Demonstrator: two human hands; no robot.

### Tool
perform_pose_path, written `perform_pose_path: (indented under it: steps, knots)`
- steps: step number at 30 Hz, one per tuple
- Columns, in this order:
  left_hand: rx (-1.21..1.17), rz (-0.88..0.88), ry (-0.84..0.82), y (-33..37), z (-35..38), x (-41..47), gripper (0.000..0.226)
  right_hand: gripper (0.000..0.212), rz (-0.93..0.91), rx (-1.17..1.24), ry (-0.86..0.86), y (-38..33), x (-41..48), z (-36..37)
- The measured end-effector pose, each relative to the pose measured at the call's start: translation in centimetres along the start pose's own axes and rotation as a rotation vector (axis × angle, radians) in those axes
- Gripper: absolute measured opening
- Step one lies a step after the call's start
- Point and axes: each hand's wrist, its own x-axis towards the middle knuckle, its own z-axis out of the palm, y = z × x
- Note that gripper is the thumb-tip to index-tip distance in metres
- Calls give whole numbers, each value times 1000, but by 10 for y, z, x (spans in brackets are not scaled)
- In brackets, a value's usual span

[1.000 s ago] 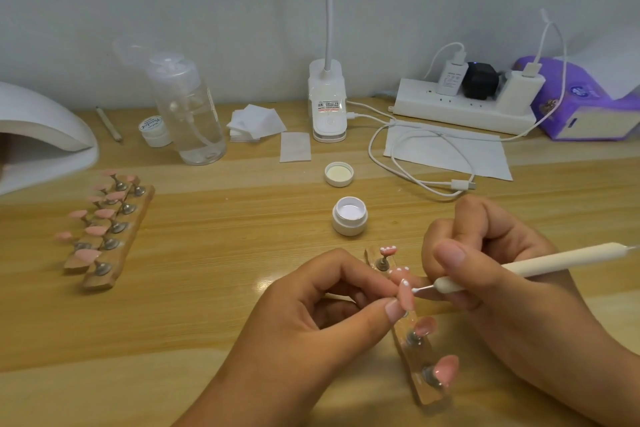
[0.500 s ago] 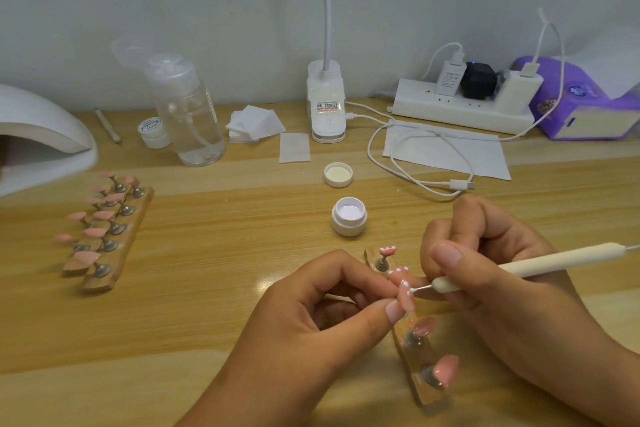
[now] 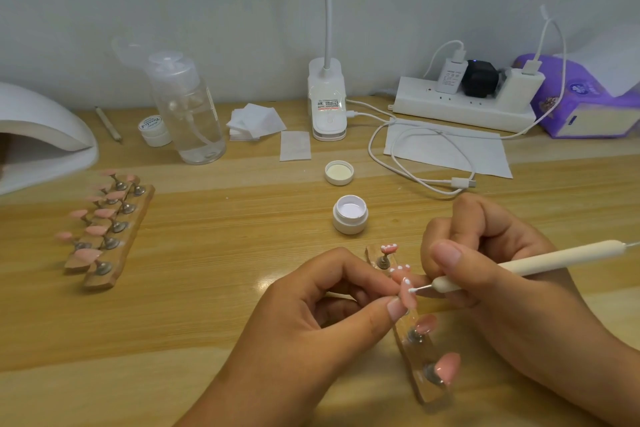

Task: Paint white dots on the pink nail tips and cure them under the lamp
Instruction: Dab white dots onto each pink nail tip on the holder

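The wooden counter [image 3: 225, 288] is set out for nail work, and I'd put the job somewhere in its first stretch. The white curing lamp [image 3: 41, 135] sits at the left edge of the frame with nothing visible in its mouth, so by my reckoning no curing is under way. The left hand [image 3: 311, 322], low in the middle of the frame, has its fingers closed in a pinch on the tip being worked. The right hand [image 3: 502, 288], at the lower right, has its fingers wrapped round a white dotting pen [image 3: 554, 258].

Two wooden racks [image 3: 138, 215] at the middle left carry rows of pink tips. They are too blurred for me to be sure, but they look plain, which would leave most of the dotting to do. A third rack [image 3: 420, 388] lies under the hands at the lower right. The open pot of white gel [image 3: 350, 214] stands just above the hands, with its lid [image 3: 339, 173] a little beyond it.

On that near rack the top tip [image 3: 389, 248] and the second tip [image 3: 400, 269] already show white dots. The pinched tip [image 3: 408, 302] has a couple along its edge, with the pen's point touching it. The two lowest tips [image 3: 426, 322] are bare pink, waiting their turn
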Motion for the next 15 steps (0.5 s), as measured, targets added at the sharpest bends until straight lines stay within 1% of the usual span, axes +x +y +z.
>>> perform_pose_path:
  steps: [15]
  knots:
    - [0,-15,4,0,0,0,17,29,-11,-14,-1,1,0,-1]
